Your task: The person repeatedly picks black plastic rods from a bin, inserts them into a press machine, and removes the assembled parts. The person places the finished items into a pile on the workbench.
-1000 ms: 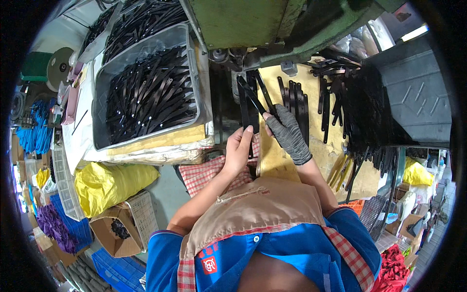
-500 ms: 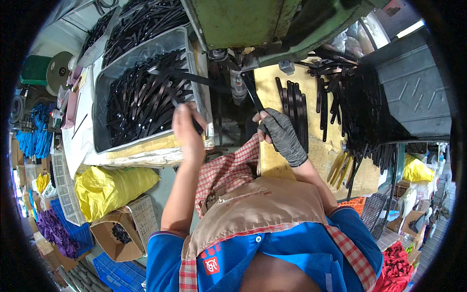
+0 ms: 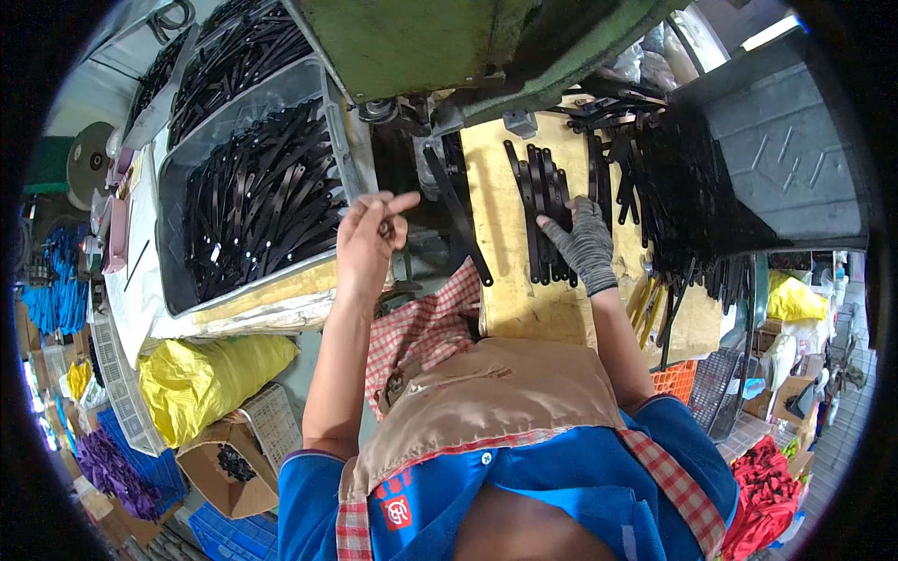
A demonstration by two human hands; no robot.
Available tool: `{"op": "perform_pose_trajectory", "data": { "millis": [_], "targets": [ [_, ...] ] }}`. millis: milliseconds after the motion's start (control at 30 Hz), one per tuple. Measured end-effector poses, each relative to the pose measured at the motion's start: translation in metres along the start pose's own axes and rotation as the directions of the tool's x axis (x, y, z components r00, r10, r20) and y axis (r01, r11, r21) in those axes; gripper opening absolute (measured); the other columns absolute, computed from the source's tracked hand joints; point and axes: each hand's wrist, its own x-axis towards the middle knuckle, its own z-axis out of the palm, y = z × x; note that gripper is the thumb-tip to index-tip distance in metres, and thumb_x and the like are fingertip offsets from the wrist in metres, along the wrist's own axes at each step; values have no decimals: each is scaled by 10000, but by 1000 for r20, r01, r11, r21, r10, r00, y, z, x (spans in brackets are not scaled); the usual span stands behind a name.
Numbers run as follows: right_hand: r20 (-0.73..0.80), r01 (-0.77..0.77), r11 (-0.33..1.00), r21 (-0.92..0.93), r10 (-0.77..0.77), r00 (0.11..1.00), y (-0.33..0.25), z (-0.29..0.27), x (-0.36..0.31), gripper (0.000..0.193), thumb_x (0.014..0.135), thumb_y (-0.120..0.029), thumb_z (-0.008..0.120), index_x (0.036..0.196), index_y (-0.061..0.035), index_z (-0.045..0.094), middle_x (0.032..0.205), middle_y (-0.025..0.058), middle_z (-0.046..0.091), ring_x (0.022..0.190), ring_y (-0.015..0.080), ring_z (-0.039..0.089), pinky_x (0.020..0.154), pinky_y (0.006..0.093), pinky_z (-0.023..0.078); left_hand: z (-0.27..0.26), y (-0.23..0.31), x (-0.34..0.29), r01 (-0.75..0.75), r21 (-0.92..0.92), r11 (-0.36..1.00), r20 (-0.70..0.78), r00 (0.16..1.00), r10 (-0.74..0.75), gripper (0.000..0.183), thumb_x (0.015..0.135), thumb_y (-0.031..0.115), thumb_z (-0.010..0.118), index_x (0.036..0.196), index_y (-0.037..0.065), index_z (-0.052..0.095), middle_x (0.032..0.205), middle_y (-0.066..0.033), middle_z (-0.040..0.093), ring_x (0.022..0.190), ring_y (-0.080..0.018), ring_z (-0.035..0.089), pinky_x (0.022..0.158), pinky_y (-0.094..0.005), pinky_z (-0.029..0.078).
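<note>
My bare left hand point(image 3: 370, 238) hovers by the right rim of a grey bin point(image 3: 178, 271) heaped with black, holed flat strips point(image 3: 267, 192). Its index finger points right while the other fingers curl in, with a small dark spot between them. On my right hand point(image 3: 585, 245) is a grey fingerless glove. It rests over a row of black strips point(image 3: 535, 210) on the yellow tabletop point(image 3: 500, 313), thumb and fingers apart. Between my hands a single black strip point(image 3: 458, 215) slants across the tabletop's left edge, held by neither hand.
A green machine point(image 3: 402, 42) overhangs the tabletop. On the right, a tipped dark bin point(image 3: 776, 150) spills black strips, with yellow-handled pliers point(image 3: 645, 304) nearby. A yellow sack point(image 3: 210, 383) and a cardboard box point(image 3: 224, 472) stand at lower left.
My right hand has let go of its strip, which now lies slanted at the tabletop edge, and moved right onto the row. The strip by my left hand has gone from it.
</note>
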Motion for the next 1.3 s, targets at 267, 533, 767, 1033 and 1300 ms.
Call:
{"op": "perform_pose_trajectory", "data": {
  "millis": [267,533,767,1033,1300],
  "targets": [
    [-45,89,973,211,-82,996,43,16,7,244,888,-255,608,936,-16,627,886,197,643,848,380,616,751,416,496,50,9,64,-128,-88,988,19,991,130,51,921,56,557,928,30,514,841,-101,622,639,-119,538,570,-257,432],
    [-132,-30,458,888,318,939,7,-5,-20,113,928,-195,600,910,-83,590,774,-8,588,580,48,447,526,198,367,43,0,85,-79,247,966,78,995,61,131,890,53,594,798,45,502,671,-62,609,533,-123,545,498,-243,430],
    [36,-37,-27,999,-16,999,-86,-17,27,118,854,-83,656,874,-64,541,863,68,635,683,153,672,549,236,538,37,-7,85,-87,-25,996,-18,996,86,121,912,126,606,889,21,550,763,-96,637,619,-115,557,547,-247,452],
    [150,-147,-283,948,-9,989,-122,37,53,76,902,-94,624,924,-37,579,871,79,645,800,258,696,621,303,584,1,-92,23,240,-564,790,-157,908,-388,354,1002,339,425,912,28,568,839,-89,593,747,-186,536,729,-314,473],
    [216,-198,-232,952,57,975,-128,45,48,100,885,-76,643,946,-28,582,875,71,641,779,226,692,660,331,584,49,-102,-19,157,45,987,-70,986,-153,430,994,430,434,914,38,593,828,-24,604,745,-104,540,679,-283,431]
  ]
}}
